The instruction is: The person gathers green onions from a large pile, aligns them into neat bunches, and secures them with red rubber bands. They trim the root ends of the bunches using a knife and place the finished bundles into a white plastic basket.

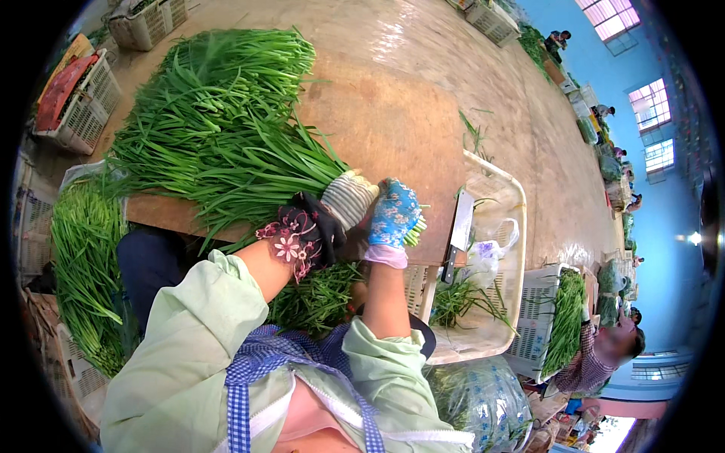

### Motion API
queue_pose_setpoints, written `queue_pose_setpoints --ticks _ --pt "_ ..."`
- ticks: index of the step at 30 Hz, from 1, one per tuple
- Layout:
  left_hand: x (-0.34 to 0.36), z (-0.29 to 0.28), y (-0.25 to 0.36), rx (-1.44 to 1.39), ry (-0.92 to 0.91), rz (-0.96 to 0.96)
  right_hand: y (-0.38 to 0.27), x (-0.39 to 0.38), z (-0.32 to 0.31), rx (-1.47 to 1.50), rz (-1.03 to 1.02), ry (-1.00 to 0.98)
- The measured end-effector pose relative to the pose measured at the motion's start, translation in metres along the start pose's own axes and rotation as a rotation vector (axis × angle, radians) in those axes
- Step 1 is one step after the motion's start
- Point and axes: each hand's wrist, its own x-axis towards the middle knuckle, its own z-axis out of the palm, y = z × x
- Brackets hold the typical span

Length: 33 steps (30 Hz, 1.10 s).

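My left hand [351,198], in a striped glove with a dark floral cuff, is closed around a bunch of garlic chives [298,158] near its stem end. The bunch's leaves trail left across a brown board [377,106]. Beside it, my right hand [396,210], in a blue floral glove, is wrapped round the same bunch. Pale stem ends [415,230] poke out past its right side. At the board's right edge lies a cleaver [461,226] with a dark handle, touched by neither hand. A large heap of garlic chives [204,98] covers the board's left part.
To the right, a pale plastic basket [516,249] holds loose leaves and a plastic bag [491,253]. More chives [83,257] fill a lined container at left. Loose leaves [317,298] lie below the board. A co-worker [596,359] sits beside a crate of chives [566,317].
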Motion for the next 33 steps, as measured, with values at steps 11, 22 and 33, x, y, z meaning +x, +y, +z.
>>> queue_pose_setpoints --ticks 11,22,33 --pt "0.033 0.008 -0.005 0.065 -0.305 -0.186 0.021 0.018 0.041 0.331 0.052 0.117" --pt "0.030 0.014 -0.005 0.138 -0.190 -0.196 0.038 0.024 0.038 0.929 0.321 -0.110" --pt "0.017 0.015 -0.005 -0.078 -0.099 -0.162 0.039 -0.013 0.030 0.963 0.136 0.047"
